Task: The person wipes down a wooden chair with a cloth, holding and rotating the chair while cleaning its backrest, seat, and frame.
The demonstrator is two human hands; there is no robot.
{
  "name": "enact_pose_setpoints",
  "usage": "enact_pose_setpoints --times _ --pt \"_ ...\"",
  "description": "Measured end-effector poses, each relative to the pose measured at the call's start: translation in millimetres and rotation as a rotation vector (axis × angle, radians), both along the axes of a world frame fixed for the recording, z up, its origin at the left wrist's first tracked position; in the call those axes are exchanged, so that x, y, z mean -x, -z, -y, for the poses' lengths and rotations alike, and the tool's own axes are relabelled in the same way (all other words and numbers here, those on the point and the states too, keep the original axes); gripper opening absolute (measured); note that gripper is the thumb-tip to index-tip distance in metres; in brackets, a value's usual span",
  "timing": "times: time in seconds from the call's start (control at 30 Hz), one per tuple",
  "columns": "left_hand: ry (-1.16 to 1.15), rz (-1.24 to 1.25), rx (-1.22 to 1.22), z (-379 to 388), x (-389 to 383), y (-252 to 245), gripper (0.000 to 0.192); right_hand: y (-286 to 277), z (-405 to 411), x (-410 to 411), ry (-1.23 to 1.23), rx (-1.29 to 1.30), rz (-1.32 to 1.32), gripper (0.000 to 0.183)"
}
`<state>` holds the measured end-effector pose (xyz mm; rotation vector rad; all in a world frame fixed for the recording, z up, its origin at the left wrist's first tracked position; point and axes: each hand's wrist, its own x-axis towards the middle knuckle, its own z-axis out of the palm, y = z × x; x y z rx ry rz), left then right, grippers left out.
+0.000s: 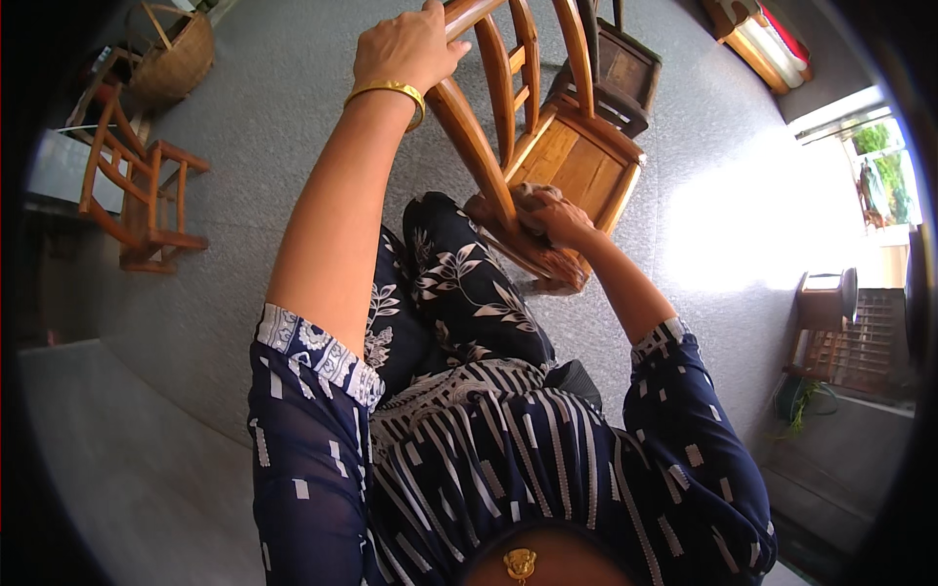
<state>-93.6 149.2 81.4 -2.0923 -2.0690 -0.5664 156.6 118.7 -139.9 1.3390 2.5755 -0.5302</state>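
A wooden chair (575, 157) with a panelled seat and a slatted back stands tilted before me. My left hand (407, 47), a gold bangle at its wrist, grips the top rail of the chair's back. With my right hand (560, 220) I press a greyish-brown cloth (535, 198) onto the seat's near edge, beside the foot of a back post. The fingers are bent over the cloth and partly hidden by it. Below the seat, the chair's near side shows close to my knees, which wear dark trousers with a leaf print.
Just behind the chair stands a dark wooden chair (626, 73). A smaller wooden chair (146, 198) and a wicker basket (172, 62) are at the left. Wooden furniture (828, 300) and a green plant (806, 406) stand at the right, near a bright doorway.
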Motion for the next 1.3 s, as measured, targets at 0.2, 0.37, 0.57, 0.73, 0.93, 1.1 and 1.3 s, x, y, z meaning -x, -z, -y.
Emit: enact_pose_setpoints --times 0.2,0.37,0.57,0.73,0.93,1.1,1.3 --pt "0.007 0.004 0.001 -0.2 1.8 -0.1 0.036 -9.4 26.6 -38.6 0.057 0.052 0.141 0.039" --pt "0.009 0.038 -0.005 1.4 3.4 0.8 0.037 -15.6 37.5 -56.5 0.091 0.060 0.185 0.034" --pt "0.020 0.036 -0.011 1.2 2.2 0.7 0.038 -37.3 11.6 -43.9 0.137 0.094 0.120 0.035" --pt "0.015 0.015 -0.014 2.5 2.1 1.0 0.037 -21.4 -4.3 7.9 0.123 -0.013 -0.266 0.047" --pt "0.022 0.040 -0.006 0.0 0.3 1.7 0.037 2.9 -0.6 5.0 -0.002 0.047 -0.151 0.043" --pt "0.011 0.021 -0.014 0.2 4.1 2.4 0.037 -6.5 33.3 -18.3 -0.012 -0.004 -0.063 0.044" --pt "0.013 0.045 -0.014 -2.3 5.2 5.9 0.038 -12.8 74.7 -57.9 0.089 0.001 0.034 0.052"
